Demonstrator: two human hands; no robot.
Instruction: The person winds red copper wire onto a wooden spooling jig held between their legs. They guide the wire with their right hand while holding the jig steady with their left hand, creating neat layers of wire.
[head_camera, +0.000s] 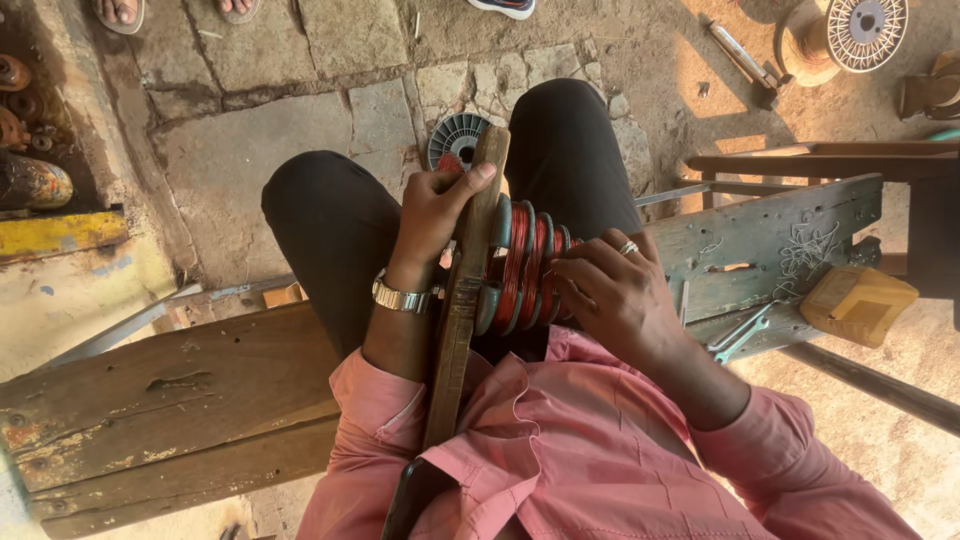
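Observation:
I sit astride a wooden bench with a winding former in my lap. My left hand (432, 212) grips the upper end of a long wooden board (462, 300) that stands upright against my chest. Fixed to the board's right face is a grey stepped former (500, 270) wound with red-copper wire coils (530, 268). My right hand (610, 295), with a ring on one finger, lies over the coils, its fingertips pressing on the wire. A metal watch sits on my left wrist.
The worn wooden bench (190, 400) runs left to right under me. On its right part lie spanners (740, 335), tangled wire scraps (812, 250) and a yellow block (858, 303). A grey spool (455, 140) lies on the stone floor. Another spool (866, 30) sits top right. Someone's sandalled feet (120, 12) show top left.

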